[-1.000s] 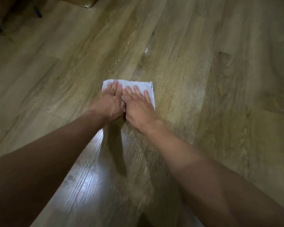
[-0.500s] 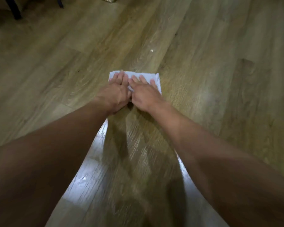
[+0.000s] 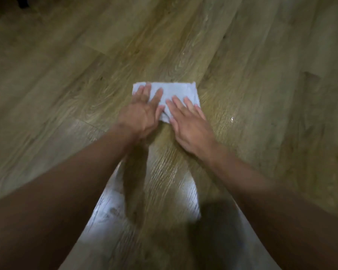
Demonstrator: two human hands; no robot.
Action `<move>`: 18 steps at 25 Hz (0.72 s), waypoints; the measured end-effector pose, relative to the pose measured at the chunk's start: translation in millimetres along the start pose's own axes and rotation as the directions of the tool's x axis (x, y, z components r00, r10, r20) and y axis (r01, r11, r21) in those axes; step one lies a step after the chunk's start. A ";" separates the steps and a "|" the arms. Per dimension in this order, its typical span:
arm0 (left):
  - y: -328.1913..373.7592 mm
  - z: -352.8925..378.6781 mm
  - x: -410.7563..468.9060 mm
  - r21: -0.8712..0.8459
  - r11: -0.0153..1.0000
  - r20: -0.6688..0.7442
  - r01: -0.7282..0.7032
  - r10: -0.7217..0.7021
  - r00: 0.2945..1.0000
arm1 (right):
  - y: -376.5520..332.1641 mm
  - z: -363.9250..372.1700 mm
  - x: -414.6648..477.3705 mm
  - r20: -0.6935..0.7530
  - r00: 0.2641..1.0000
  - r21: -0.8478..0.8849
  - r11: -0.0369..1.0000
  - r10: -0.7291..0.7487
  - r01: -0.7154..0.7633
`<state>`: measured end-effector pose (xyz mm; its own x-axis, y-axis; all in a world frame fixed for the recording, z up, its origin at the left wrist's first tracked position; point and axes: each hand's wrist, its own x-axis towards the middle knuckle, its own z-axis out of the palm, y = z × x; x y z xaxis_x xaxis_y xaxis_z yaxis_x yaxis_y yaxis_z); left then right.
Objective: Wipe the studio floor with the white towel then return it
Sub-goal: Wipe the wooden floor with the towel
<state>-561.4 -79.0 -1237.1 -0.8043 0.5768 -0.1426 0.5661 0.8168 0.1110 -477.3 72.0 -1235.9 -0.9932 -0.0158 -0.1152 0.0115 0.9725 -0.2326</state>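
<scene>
A folded white towel point(image 3: 174, 92) is pressed flat on the wooden floor point(image 3: 66, 75) by the left hand point(image 3: 142, 112) and right hand point(image 3: 189, 121), fingers straight.

I am looking at an indoor room, shown by glossy wood-grain plank flooring point(image 3: 261, 55) and a dark furniture leg point(image 3: 22, 2) at its edge.

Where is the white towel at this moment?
In the head view, the white towel lies flat on the wooden floor just above centre, with the left hand pressing its left part and the right hand its near right edge.
</scene>
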 end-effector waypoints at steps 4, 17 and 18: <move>-8.7 -11.0 17.0 -0.012 0.998 0.097 0.065 -0.063 0.993 | -5.1 -8.0 25.8 0.075 0.997 0.059 0.998 0.017 -0.022; -4.0 6.5 -48.1 0.074 0.992 0.057 0.106 -0.110 0.992 | -22.3 4.9 -11.3 0.130 0.982 0.008 0.991 -0.136 0.136; -14.6 2.2 -31.3 0.050 0.992 0.057 0.115 -0.118 0.991 | -24.0 1.8 12.2 0.136 0.984 0.034 0.993 -0.117 0.113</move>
<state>-544.1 -108.9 -1236.4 -0.8538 0.4761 -0.2108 0.4781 0.8772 0.0449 -489.4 48.0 -1233.5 -0.9628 -0.1605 -0.2173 -0.0970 0.9561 -0.2765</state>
